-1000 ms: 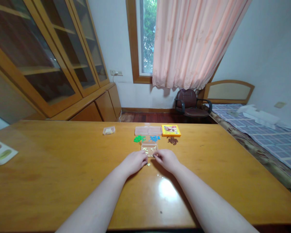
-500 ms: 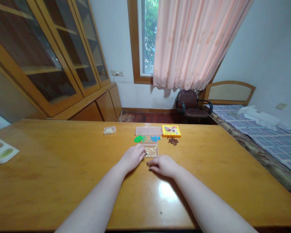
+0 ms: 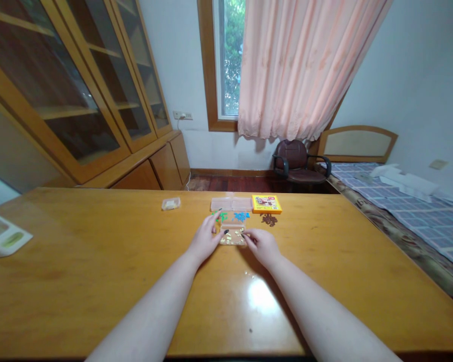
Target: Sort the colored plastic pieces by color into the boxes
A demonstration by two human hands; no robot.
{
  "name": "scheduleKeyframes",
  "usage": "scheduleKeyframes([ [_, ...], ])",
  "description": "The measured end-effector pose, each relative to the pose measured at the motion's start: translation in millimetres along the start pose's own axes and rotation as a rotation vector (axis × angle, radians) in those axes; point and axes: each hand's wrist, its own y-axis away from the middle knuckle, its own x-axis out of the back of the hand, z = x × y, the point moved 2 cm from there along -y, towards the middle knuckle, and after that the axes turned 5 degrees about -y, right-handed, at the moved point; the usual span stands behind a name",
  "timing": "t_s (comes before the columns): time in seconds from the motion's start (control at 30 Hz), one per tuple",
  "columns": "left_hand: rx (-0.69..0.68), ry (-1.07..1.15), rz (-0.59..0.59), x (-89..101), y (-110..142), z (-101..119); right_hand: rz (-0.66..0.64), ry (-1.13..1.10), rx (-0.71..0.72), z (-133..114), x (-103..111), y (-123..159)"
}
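Both forearms [image 3: 160, 294] stretch far over the table [image 3: 79, 286]; the left hand [image 3: 204, 239] spreads wide, left of the clear box [image 3: 233, 244] with pale pieces [image 3: 228, 238] inside. The right hand [image 3: 263, 246] angles in at its right edge, fingers narrow; holding anything? Can't tell.

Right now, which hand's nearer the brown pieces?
Right. Right hand: near side of the brown pieces; left hand: farther off, at the left edge of the clear box.

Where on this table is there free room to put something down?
The table is bare between the white item and the left hand, and right of the right hand, nearer than the brown pieces. It is crowded around the open box and the blue pieces.
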Motion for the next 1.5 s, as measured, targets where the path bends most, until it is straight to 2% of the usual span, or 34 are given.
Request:
scheduleKeyframes([
  [0.07, 0.020, 0.047, 0.018, -1.6, -0.9, -3.9, -0.001, -0.024, -0.056, 5.3, -0.4, -1.8],
  [0.2, 0.069, 0.127, 0.022, -9.7, -1.3, -16.3, -0.121, -0.034, -0.119, 8.7, -1.2, -4.0],
  [0.3, 0.071, 0.192, -0.041, -16.3, 0.1, -21.5, -0.028, -0.088, -0.145, 12.4, 1.7, -5.3],
  [0.4, 0.011, 0.227, -0.123, -20.1, 1.9, -20.4, 0.035, -0.134, -0.115, 19.7, -0.6, -6.1],
  [0.53, -0.021, 0.226, -0.222, -23.8, 3.0, -18.5, -0.084, -0.142, -0.061, 28.5, -12.5, -6.6],
  [0.63, -0.003, 0.283, -0.212, -25.2, 2.7, -19.6, -0.133, -0.194, -0.029, 30.9, -18.2, -6.8],
  [0.73, -0.009, 0.295, -0.204, -24.3, 2.5, -19.6, -0.093, -0.221, -0.008, 29.9, -17.4, -6.5],
  [0.87, -0.066, 0.138, -0.196, -18.9, 0.4, -17.2, -0.048, -0.124, 0.050, 23.3, -10.0, -6.0],
  [1.0, -0.173, -0.128, -0.219, -12.7, -2.9, -13.1, -0.087, 0.051, 0.114, 18.1, -5.0, -6.7],
  [1.13, -0.222, -0.255, -0.292, -11.4, -0.9, -6.5, -0.122, 0.143, 0.165, 17.6, -8.2, -7.5],
  [1.37, -0.226, -0.437, -0.385, -29.2, 15.5, 11.2, -0.251, 0.221, 0.156, 4.4, -15.5, -1.4],
  [1.5, -0.199, -0.511, -0.383, -35.5, 20.2, 17.6, -0.333, 0.271, 0.099, -2.3, -19.8, 4.5],
])
